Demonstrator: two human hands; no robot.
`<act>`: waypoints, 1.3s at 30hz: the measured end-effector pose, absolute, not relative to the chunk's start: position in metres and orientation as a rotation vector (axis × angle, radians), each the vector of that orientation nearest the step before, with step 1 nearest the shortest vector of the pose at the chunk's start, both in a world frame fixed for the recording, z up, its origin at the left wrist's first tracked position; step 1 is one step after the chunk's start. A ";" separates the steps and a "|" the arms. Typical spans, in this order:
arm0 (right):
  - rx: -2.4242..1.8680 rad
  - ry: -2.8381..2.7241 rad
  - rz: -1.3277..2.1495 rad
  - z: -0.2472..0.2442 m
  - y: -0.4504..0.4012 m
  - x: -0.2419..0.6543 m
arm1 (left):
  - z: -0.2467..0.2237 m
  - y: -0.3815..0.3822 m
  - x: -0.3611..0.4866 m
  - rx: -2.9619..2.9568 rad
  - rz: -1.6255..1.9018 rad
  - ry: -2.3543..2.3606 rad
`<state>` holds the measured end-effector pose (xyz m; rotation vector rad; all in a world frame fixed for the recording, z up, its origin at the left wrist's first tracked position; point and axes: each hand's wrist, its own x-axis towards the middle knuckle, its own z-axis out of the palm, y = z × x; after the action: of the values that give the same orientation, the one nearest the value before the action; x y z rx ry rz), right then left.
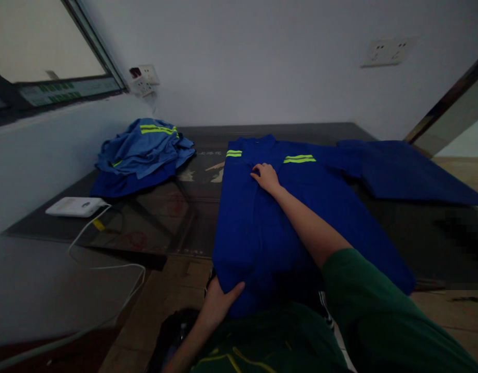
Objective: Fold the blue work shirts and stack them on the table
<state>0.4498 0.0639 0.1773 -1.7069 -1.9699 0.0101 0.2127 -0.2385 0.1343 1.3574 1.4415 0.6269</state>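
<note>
A dark blue work shirt [239, 223] with yellow-green reflective stripes lies front up on the dark table, its collar towards the wall. Its lower part hangs over the near edge against my body. At the lower left corner of the hem, my left hand [219, 303] grips the cloth, thumb on top and fingers hidden beneath. My right hand [266, 177] rests on the upper front below the collar, with curled fingers pinching at the front opening. The left side of the shirt appears folded in, while a sleeve stretches out to the right.
A crumpled pile of blue clothes [141, 150] sits at the back left of the table [200, 228]. Near it lies a white power bank [73, 206] with a cable [106, 268] trailing off the edge. Folded blue cloth [413, 171] lies at the right. Sockets [390, 52] are on the wall.
</note>
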 end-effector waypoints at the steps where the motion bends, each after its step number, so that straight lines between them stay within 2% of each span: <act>1: -1.715 -1.987 0.005 0.177 0.063 0.449 | 0.139 -0.242 0.212 1.301 0.613 1.433; 7: -1.717 -2.022 0.020 0.179 0.061 0.449 | 0.159 -0.245 0.183 1.210 0.466 1.185; 13: -1.709 -2.011 0.037 0.179 0.061 0.450 | 0.187 -0.238 0.163 1.810 -0.120 1.291; 15: -1.705 -2.011 0.033 0.178 0.062 0.450 | 0.209 -0.233 0.166 1.987 -0.035 1.199; 19: -1.705 -2.012 0.044 0.178 0.062 0.451 | 0.238 -0.206 0.200 2.559 0.357 0.741; 23: -1.703 -2.013 0.066 0.179 0.060 0.451 | 0.227 -0.164 0.239 2.919 0.283 0.240; 28: -1.703 -2.010 0.063 0.179 0.060 0.452 | 0.219 -0.140 0.250 2.776 0.173 0.017; 35: -1.723 -1.989 0.125 0.179 0.066 0.450 | 0.274 -0.135 0.266 2.379 -0.071 0.143; 39: -1.711 -1.961 0.166 0.179 0.069 0.450 | 0.275 -0.135 0.280 2.467 -0.127 0.009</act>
<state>0.4502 0.0687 0.1786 -1.7107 -1.9609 0.1655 0.2796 -0.1349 0.2750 2.4674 0.0091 -0.1269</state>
